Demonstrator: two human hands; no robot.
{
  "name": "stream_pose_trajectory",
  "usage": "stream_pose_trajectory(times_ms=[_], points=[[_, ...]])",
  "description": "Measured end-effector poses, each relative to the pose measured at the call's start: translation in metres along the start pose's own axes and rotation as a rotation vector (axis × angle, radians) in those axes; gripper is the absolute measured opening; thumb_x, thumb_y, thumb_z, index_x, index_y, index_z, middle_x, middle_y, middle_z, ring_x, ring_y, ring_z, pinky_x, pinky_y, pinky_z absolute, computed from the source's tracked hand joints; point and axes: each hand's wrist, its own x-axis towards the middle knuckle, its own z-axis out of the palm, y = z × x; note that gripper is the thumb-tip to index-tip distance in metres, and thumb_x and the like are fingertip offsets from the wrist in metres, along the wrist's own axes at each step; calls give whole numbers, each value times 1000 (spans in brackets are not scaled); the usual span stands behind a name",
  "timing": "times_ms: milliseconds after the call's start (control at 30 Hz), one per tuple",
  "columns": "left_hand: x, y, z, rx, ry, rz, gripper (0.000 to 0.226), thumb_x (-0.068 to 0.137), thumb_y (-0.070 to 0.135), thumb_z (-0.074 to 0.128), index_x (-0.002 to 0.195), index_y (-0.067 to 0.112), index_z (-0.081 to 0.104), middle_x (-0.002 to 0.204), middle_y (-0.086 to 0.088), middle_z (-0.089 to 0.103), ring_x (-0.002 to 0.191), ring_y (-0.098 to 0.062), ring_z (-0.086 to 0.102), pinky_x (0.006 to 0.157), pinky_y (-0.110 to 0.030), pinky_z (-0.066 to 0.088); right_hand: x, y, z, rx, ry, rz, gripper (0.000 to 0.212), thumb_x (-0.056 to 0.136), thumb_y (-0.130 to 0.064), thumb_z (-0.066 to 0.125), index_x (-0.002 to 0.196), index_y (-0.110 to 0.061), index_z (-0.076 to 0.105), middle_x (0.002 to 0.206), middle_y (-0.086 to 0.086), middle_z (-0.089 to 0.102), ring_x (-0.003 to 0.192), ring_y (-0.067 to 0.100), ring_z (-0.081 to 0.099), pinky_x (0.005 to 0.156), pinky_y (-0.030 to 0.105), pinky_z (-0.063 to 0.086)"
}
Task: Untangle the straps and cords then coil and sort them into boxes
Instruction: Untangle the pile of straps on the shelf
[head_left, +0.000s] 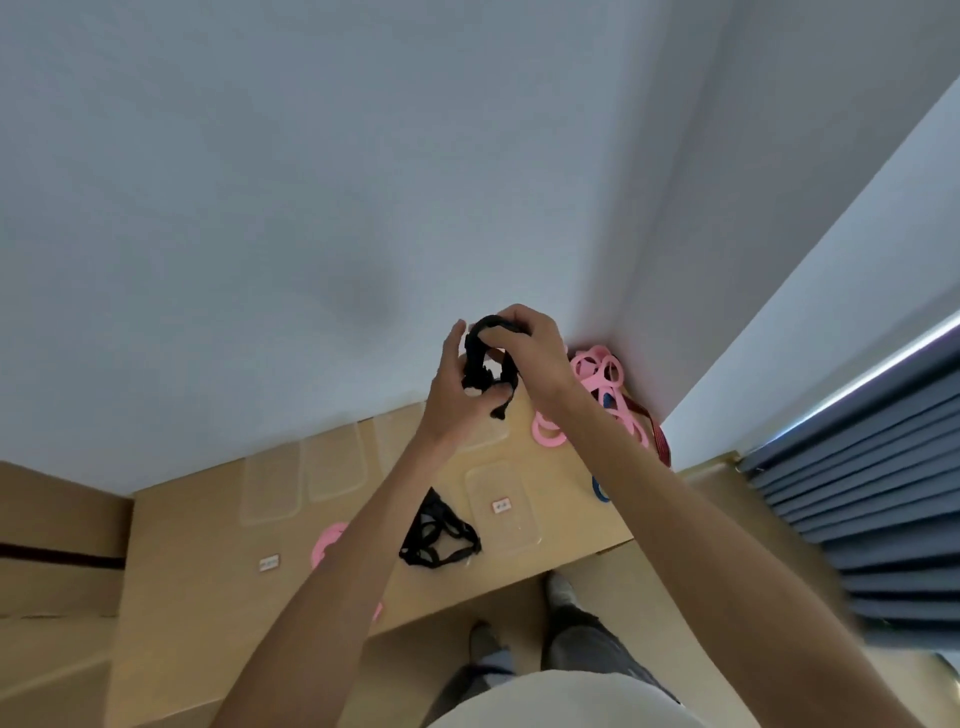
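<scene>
Both hands raised above the table (561, 525), working one black strap (480, 366). Right hand (524, 353): fingers curled over the top of the strap's loop, pinching it from above. Left hand (457, 389): fingers and thumb curled round the lower part of the same loop, index finger extended upward beside it; a short black tail hangs below the hands. The strap is held in the air, well above the table and in front of the white wall (260, 208). On the table below the hands, a second black tangle (439, 535) lies just left of a clear box (501, 506) bearing a small label. Further clear boxes (301, 475) stand left of it, toward the wall. A pink tangle (602, 384) with a dark red strap (657, 431) lies in the table's far right corner; a pink coil (326, 543) lies left of the black tangle.
</scene>
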Motion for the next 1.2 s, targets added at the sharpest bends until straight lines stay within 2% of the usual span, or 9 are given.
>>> stream_pose_trajectory(times_ms=[100,200,300,467,667,767,933,1033,1200], points=[[-20,-13,-7,-7,19,-2,85,74,7,82,146,19,38,110,4,65,101,-8,66,81,-24,57,-11,3,15,206,-77,55,12,87,-4,62,88,7,57,103,37,63,86,34,66,85,55,56],[-33,-23,-12,76,-6,-63,35,73,13,77,103,6,61,89,-2,68,82,-9,64,75,-29,51,-13,-2,24,434,-157,112,4,93,2,54,95,-1,56,102,29,67,92,35,67,82,46,57],[-39,-27,-20,25,50,-106,15,76,6,70,77,1,56,70,-16,63,64,-18,60,65,-43,50,-5,-3,25,500,-168,156,6,93,-1,52,90,-2,58,103,22,68,95,32,68,85,41,56],[-45,-22,-45,-227,242,-185,14,87,-2,66,97,7,63,69,-8,59,60,-20,55,53,-30,46,13,38,4,342,29,391,10,92,-13,59,85,-7,62,87,10,70,87,25,68,88,40,55],[-43,-42,-48,-250,272,-307,19,94,3,55,110,14,58,74,-12,59,58,-25,52,56,-34,46,10,92,11,258,-88,621,14,95,-12,57,103,-2,63,100,19,64,89,34,67,80,40,55],[-49,-66,-50,-177,287,-425,9,92,7,55,99,8,60,77,-11,61,57,-21,54,59,-34,47,5,109,29,255,-111,650,12,95,-3,53,102,2,61,99,22,65,81,31,68,72,36,54],[-70,-114,-62,-34,425,-539,8,88,10,60,82,12,64,67,-5,64,59,-19,58,64,-34,49,-4,140,53,78,-205,678,22,95,-9,57,115,-9,68,112,13,71,101,25,68,81,34,52],[-80,-142,-65,53,454,-537,10,90,8,62,84,15,65,74,-4,67,68,-19,61,69,-34,50,-12,161,66,-20,-229,718,23,97,-13,56,116,-16,67,116,6,70,107,22,65,86,36,50],[-88,-191,-60,325,388,-567,7,88,10,58,82,12,60,72,-1,65,70,-22,61,58,-33,43,-24,196,88,-132,-224,714,22,96,-9,56,115,-16,65,98,3,67,88,16,62,74,30,45]])
